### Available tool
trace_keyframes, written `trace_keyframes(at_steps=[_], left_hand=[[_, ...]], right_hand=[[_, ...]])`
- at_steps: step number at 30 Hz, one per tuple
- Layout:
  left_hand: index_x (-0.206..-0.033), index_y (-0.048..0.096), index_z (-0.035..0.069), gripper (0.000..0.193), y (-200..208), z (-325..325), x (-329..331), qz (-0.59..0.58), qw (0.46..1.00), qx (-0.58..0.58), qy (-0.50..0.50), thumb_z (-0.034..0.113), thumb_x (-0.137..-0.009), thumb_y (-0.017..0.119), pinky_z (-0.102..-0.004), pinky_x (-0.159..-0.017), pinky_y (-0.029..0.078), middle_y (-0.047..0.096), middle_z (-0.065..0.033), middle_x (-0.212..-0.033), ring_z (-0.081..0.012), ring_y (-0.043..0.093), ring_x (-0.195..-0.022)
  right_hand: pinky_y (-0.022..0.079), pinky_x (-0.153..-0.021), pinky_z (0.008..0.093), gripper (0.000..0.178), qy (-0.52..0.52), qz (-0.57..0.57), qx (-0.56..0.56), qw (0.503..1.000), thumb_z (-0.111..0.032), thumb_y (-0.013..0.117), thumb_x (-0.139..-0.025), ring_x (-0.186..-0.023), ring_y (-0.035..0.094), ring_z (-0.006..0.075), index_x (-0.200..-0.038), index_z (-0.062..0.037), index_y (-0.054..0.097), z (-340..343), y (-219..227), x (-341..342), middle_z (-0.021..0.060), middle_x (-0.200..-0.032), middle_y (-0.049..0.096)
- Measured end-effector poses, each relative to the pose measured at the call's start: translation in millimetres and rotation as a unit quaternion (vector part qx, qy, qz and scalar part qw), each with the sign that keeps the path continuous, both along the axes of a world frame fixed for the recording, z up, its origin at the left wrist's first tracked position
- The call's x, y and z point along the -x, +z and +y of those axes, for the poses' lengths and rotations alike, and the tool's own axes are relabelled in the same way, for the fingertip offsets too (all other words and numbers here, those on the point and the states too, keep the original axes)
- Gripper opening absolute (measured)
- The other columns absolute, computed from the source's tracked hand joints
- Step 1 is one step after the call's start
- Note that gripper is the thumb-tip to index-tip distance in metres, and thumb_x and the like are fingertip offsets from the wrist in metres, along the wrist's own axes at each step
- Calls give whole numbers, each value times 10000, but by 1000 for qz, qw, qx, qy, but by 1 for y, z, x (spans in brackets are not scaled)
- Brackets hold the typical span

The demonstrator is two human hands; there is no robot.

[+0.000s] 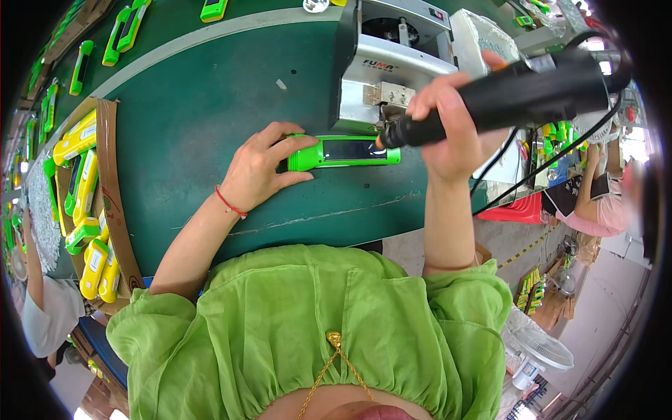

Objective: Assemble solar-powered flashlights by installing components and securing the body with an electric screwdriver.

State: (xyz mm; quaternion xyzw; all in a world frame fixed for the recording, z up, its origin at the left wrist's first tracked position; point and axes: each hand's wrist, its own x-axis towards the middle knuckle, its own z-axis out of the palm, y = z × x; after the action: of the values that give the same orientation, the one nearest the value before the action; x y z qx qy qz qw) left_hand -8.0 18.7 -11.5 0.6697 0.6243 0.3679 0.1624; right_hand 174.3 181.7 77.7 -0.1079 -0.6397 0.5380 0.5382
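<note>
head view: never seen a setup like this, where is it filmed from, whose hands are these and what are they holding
There's no robot: a person is working barehanded. A wide fisheye camera on their head looks down, so straight edges bend. Left in the picture is the person's left.

The left hand is around the left end of a green device on the table. The right hand holds a black tool with a cable, its tip at the device's right part. Behind the device stands a silver machine; to the left, a cardboard box holds more devices.
</note>
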Motion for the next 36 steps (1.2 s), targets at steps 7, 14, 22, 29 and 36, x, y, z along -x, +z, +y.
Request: trace_keyframes(at_steps=[7, 14, 22, 29, 36], left_hand=[[-1147, 648, 117, 537, -1, 7, -5, -21, 1000, 4, -10, 105, -642, 830, -342, -774, 547, 596, -80, -1137, -261, 622, -951], [-1148, 647, 126, 545, -4, 4, -7, -27, 1000, -1, -6, 99, -636, 829, -349, -791, 543, 597, -75, -1135, -261, 614, -979], [-1129, 641, 151, 524, -8, 7, -3, -30, 999, -37, -2, 155, -639, 826, -368, -770, 507, 596, -55, -1077, -234, 619, -789], [-1162, 633, 153, 523, -15, 2, -6, -14, 997, -66, -25, 252, -677, 806, -391, -842, 517, 595, -83, -1125, -284, 606, -1021], [-1147, 626, 187, 592, -23, -3, -10, -21, 997, -65, -18, 305, -606, 835, -415, -816, 475, 562, -71, -1081, -282, 603, -955]], right_hand=[[528, -687, 276, 656, 11, 65, -43, 997, -5, 611, -824, -657, 619, 175, -1292, 27, 154, -60, -15, 7, 126, -801, 611], [511, -742, 252, 612, 4, 22, -34, 999, -13, 611, -821, -658, 625, 144, -1247, 28, 173, -68, -18, 8, 97, -795, 623], [473, -739, 211, 553, -6, -17, -74, 997, -8, 620, -791, -657, 619, 122, -1179, 13, 227, -64, -23, 17, 67, -778, 640], [455, -800, 247, 277, -7, -182, -82, 980, -211, 717, -787, -748, 629, 141, -921, -88, 507, -73, -17, 3, 52, -772, 643], [494, -629, 366, 513, 1, -5, -110, 994, -111, 598, -827, -591, 539, 206, -1202, 20, 274, -88, -30, 22, 125, -710, 527]])
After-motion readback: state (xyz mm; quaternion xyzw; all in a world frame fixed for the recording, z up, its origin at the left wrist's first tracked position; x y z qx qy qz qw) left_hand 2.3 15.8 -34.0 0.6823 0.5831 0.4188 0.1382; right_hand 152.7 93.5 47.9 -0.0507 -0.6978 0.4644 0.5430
